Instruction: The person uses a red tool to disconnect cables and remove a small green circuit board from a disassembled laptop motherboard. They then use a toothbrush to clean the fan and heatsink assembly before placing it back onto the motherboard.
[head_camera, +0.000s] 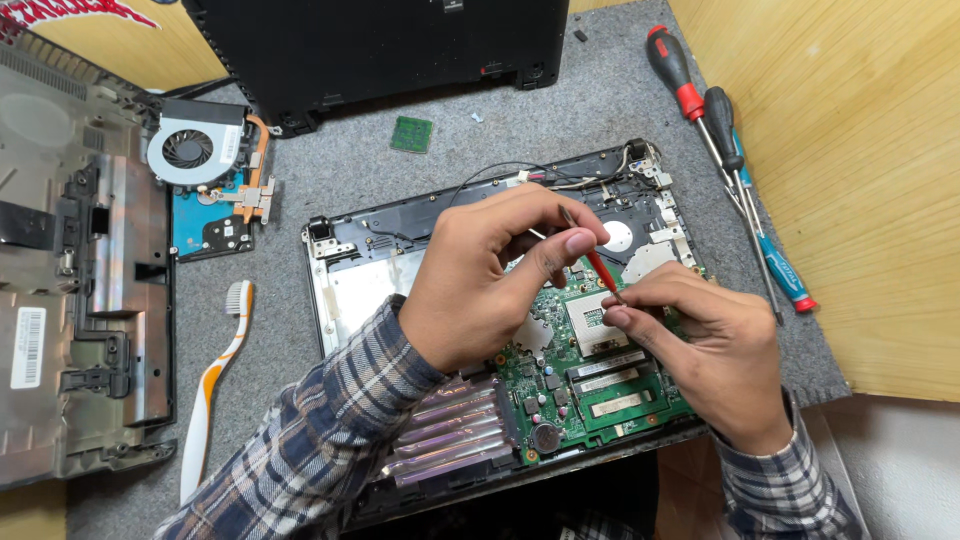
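Pinching the red-handled screwdriver (597, 262) between thumb and fingers, our left hand (490, 280) steadies its top while our right hand (700, 350), fingers closed, guides the tip beside the square processor socket (590, 322). We judge it best kept upright with light pressure, so it cannot slip onto the green motherboard (590, 385). The board lies directly under both hands, inside the open laptop base (350, 270). Spare screwdrivers (725, 140) wait far right; a toothbrush (215, 385) lies left.

Bare mat (330, 165) between fan (190, 150) and laptop base (360, 285)
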